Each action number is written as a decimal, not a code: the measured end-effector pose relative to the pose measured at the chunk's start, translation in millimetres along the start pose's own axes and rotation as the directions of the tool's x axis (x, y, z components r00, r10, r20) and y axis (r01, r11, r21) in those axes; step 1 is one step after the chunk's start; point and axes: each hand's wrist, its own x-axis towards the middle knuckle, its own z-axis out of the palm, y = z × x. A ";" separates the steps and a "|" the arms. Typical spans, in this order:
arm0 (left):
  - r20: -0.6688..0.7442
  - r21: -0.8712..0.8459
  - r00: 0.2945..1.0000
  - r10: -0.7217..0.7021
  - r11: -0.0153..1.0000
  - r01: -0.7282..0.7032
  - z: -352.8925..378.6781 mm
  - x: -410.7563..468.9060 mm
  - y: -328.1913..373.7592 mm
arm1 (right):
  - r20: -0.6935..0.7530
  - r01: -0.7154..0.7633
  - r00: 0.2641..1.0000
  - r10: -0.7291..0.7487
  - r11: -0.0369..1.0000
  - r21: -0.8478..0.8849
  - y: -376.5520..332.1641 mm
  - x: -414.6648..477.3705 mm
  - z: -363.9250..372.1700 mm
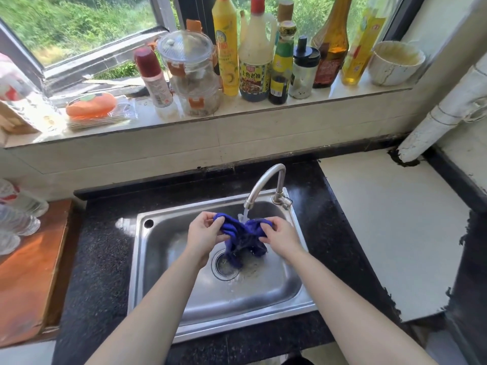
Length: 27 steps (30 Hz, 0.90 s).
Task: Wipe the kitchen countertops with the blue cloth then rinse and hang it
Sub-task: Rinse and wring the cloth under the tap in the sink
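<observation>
Left hand [204,233] and right hand [280,234] both pinch the blue cloth [243,237] — bunched under the running faucet [263,185]. Cloth hangs over the sink [263,291] drain.

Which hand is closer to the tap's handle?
The right hand. It grips the cloth just below and left of the handle; the left hand holds the cloth's far end, farther left.
</observation>
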 end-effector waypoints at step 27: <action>0.260 0.429 0.959 -0.111 0.903 -0.012 -22.9 11.6 -25.4 | 0.294 -0.374 0.919 0.261 0.813 0.447 -9.4 2.7 17.1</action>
